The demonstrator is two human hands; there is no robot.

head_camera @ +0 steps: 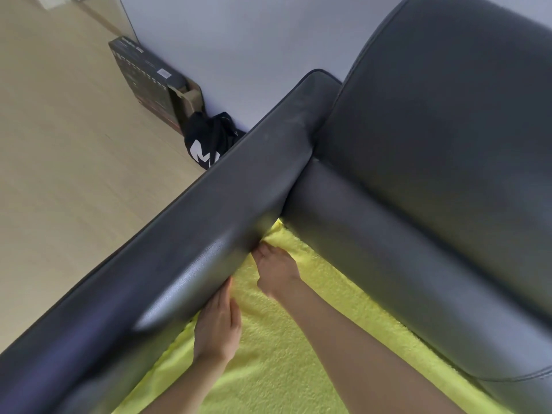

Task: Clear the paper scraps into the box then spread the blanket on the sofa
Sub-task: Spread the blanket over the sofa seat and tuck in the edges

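A fuzzy yellow-green blanket [286, 354] lies spread over the seat of a dark grey leather sofa [433, 162]. My left hand [217, 327] lies flat on the blanket's left edge with straight fingers pushed along the gap under the armrest [227, 201]. My right hand [274, 271] presses into the corner where armrest, seat and backrest meet; its fingertips are hidden in the gap, so I cannot tell whether they hold the cloth. No paper scraps are in view.
A dark cardboard box [149, 82] with an open end stands on the pale wood floor [59, 174] against the white wall. A black bag [209, 141] with a white logo lies beside it, behind the armrest.
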